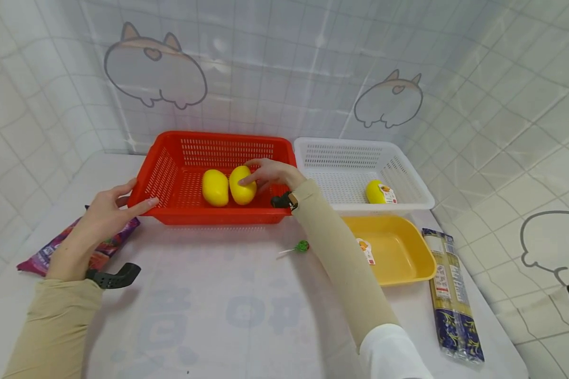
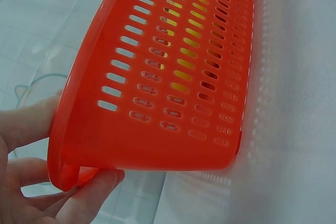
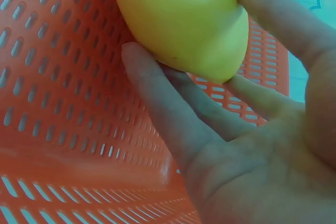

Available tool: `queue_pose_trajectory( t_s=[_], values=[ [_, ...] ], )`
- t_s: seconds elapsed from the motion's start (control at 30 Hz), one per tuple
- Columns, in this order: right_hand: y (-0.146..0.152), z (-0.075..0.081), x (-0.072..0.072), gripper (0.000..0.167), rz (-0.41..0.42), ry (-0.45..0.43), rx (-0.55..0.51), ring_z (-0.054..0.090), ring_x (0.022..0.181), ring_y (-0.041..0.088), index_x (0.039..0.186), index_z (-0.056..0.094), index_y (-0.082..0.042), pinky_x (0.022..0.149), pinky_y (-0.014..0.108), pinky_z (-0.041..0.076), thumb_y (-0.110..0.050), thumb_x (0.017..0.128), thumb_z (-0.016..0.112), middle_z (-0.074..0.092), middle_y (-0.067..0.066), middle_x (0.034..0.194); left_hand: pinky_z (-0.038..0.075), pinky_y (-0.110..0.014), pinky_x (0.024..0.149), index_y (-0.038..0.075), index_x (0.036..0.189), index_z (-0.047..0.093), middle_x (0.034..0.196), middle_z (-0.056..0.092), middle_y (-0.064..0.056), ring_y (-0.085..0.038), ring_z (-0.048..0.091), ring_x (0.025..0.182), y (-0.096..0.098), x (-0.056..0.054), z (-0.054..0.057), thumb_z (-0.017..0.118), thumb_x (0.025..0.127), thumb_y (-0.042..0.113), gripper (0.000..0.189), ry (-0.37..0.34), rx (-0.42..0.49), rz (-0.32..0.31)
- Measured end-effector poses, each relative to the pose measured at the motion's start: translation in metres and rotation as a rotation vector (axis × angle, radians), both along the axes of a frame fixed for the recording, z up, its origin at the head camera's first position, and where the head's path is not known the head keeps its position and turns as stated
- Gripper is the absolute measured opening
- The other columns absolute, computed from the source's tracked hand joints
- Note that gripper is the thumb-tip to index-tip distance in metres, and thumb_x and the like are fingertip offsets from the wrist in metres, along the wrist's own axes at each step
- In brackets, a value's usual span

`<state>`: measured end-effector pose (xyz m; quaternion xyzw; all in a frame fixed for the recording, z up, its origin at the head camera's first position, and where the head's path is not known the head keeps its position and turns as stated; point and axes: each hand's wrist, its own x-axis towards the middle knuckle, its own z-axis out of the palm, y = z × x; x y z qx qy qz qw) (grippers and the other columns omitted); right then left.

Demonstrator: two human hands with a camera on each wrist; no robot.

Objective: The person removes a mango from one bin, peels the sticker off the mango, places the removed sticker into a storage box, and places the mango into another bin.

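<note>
A red plastic basket (image 1: 218, 213) with slotted walls holds two yellow mangoes side by side. My left hand (image 1: 99, 216) grips its left end; in the left wrist view, the fingers and thumb are around the basket's rim (image 2: 59, 145). Inside the basket, my right hand (image 1: 275, 172) holds the right-hand mango (image 1: 242, 193) between thumb and fingers. The right wrist view shows the thumb on one side of this mango (image 3: 184, 19) and fingertips along its lower side. The other mango (image 1: 215, 188) lies just left of it.
A white basket (image 1: 360, 206) adjoins on the right, with a stickered yellow fruit (image 1: 373, 192) inside. In front sits a yellow tray (image 1: 398, 258), partly behind my right forearm. A green lollipop (image 1: 302, 246), a long noodle pack (image 1: 448, 289) and a purple bag (image 1: 52, 255) lie on the table.
</note>
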<state>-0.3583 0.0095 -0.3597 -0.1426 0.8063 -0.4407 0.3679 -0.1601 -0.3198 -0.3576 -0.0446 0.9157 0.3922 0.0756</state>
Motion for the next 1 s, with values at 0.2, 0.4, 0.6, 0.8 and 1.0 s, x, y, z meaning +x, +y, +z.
queue_pose_trajectory(
  t_s=[0.2, 0.4, 0.6, 0.8, 1.0],
  values=[
    [0.0008, 0.0001, 0.0011, 0.084, 0.047, 0.025, 0.056, 0.065, 0.108, 0.026, 0.155, 0.034, -0.018, 0.096, 0.038, 0.056, -0.032, 0.086, 0.079, 0.040, 0.007, 0.152, 0.045, -0.067, 0.096, 0.019, 0.159, -0.003, 0.155, 0.023, -0.038, -0.058, 0.030, 0.134, 0.0004, 0.0009, 0.0011, 0.051, 0.095, 0.063, 0.094, 0.001, 0.000, -0.003],
    [0.0008, -0.0001, 0.0024, 0.084, 0.068, 0.005, 0.091, 0.067, 0.107, 0.027, 0.157, 0.031, -0.020, 0.098, 0.038, 0.055, -0.034, 0.087, 0.077, 0.039, 0.008, 0.153, 0.043, -0.069, 0.097, 0.019, 0.159, -0.003, 0.156, 0.023, -0.037, -0.059, 0.030, 0.135, 0.0012, 0.0009, 0.0015, 0.051, 0.095, 0.063, 0.095, 0.000, -0.009, -0.001],
    [0.0011, 0.0003, 0.0024, 0.082, 0.107, 0.006, 0.101, 0.068, 0.105, 0.027, 0.157, 0.031, -0.021, 0.094, 0.036, 0.057, -0.036, 0.089, 0.075, 0.040, 0.008, 0.153, 0.045, -0.066, 0.096, 0.017, 0.159, -0.001, 0.155, 0.024, -0.037, -0.058, 0.031, 0.134, 0.0021, 0.0012, 0.0019, 0.051, 0.096, 0.062, 0.094, 0.009, -0.007, -0.001],
    [0.0002, 0.0010, 0.0032, 0.080, 0.115, 0.006, 0.091, 0.069, 0.105, 0.025, 0.157, 0.033, -0.019, 0.092, 0.035, 0.058, -0.035, 0.090, 0.074, 0.043, 0.008, 0.151, 0.044, -0.069, 0.098, 0.017, 0.159, -0.002, 0.155, 0.022, -0.038, -0.059, 0.030, 0.134, 0.0024, 0.0006, 0.0018, 0.051, 0.095, 0.063, 0.095, 0.005, -0.011, 0.008],
    [-0.0006, 0.0005, 0.0033, 0.079, 0.107, -0.018, 0.067, 0.068, 0.106, 0.026, 0.156, 0.033, -0.016, 0.092, 0.036, 0.058, -0.031, 0.090, 0.074, 0.047, 0.010, 0.147, 0.044, -0.069, 0.097, 0.017, 0.160, -0.002, 0.155, 0.023, -0.038, -0.060, 0.031, 0.133, 0.0018, 0.0008, 0.0009, 0.051, 0.094, 0.064, 0.096, 0.001, -0.022, 0.009]
  ],
)
